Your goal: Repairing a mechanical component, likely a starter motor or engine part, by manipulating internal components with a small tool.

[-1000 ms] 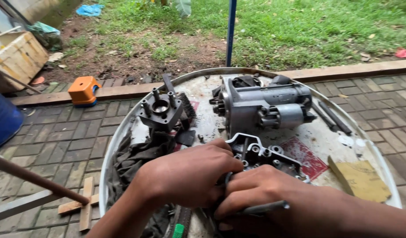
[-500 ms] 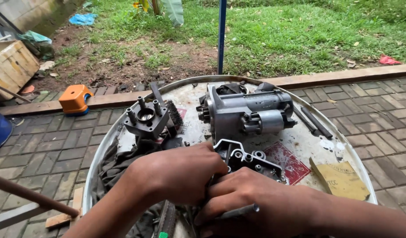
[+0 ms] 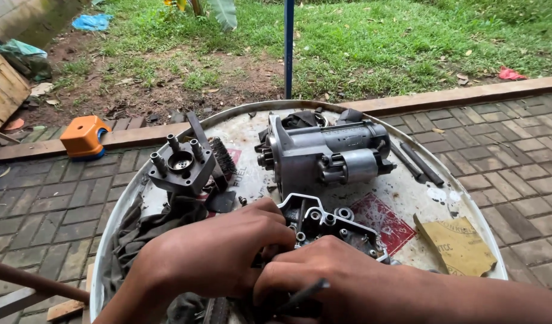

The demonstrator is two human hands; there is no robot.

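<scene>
1. Closely paired, the left hand (image 3: 213, 255) and the right hand (image 3: 330, 273) meet low on the round surface (image 3: 408, 192). The left hand curls, fingers narrow, over something hidden beneath it; what it grips I cannot tell. The right hand is closed on a thin dark tool (image 3: 303, 294) that pokes out toward the wrist.
2. Just beyond both hands, touching the fingertips, lies the cast metal cover (image 3: 330, 225): grey, grimy, with raised round bosses and bolt holes, its near edge covered by the hands.
3. Judging from this, the tool could slip off a greasy edge and jab a finger, and any small loose part could roll into the dark rag (image 3: 141, 234) under the left hand.
4. Farther out stands the starter motor (image 3: 324, 153); to the left of it a square block with studs (image 3: 181, 165) and a wire brush (image 3: 223, 157).
5. Right of the right hand lies a yellow sandpaper sheet (image 3: 459, 246).
</scene>
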